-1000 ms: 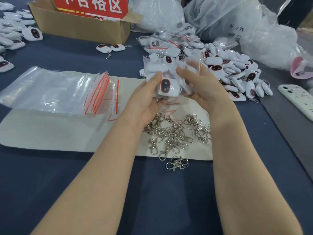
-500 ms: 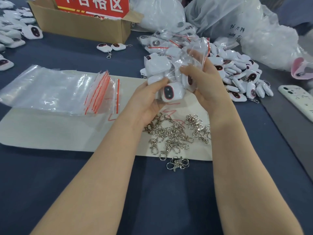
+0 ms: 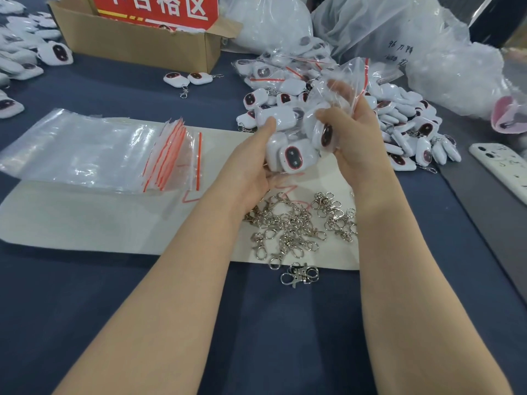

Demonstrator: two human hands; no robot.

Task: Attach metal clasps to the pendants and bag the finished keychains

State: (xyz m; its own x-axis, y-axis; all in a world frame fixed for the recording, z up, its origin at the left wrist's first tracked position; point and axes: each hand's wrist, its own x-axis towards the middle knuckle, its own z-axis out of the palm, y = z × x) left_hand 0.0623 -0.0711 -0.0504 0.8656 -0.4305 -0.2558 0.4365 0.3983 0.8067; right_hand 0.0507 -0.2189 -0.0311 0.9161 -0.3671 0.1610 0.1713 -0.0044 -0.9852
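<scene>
My left hand point(image 3: 251, 163) cups a handful of white keychain pendants point(image 3: 291, 155) with dark oval faces, thumb pressed on the top one. My right hand point(image 3: 353, 129) grips a clear zip bag point(image 3: 342, 81) with a red seal strip, its mouth raised above the pendants, and its fingers also curl round one pendant at the bag's lower end. Loose metal clasps point(image 3: 296, 223) lie in a heap on the pale mat point(image 3: 85, 220) just below both wrists. A pile of white pendants point(image 3: 405, 121) sits behind my right hand.
A stack of empty zip bags point(image 3: 108, 152) lies on the mat at left. A cardboard box point(image 3: 137, 41) with a red sign stands at the back. Two finished keychains point(image 3: 188, 78) lie near it. A phone point(image 3: 502, 169) rests at right. Big plastic sacks point(image 3: 399, 35) fill the back right.
Both hands have lifted slightly with the pendants. The right hand has raised the bag's mouth higher, and the bundle of pendants sits lower between the hands.
</scene>
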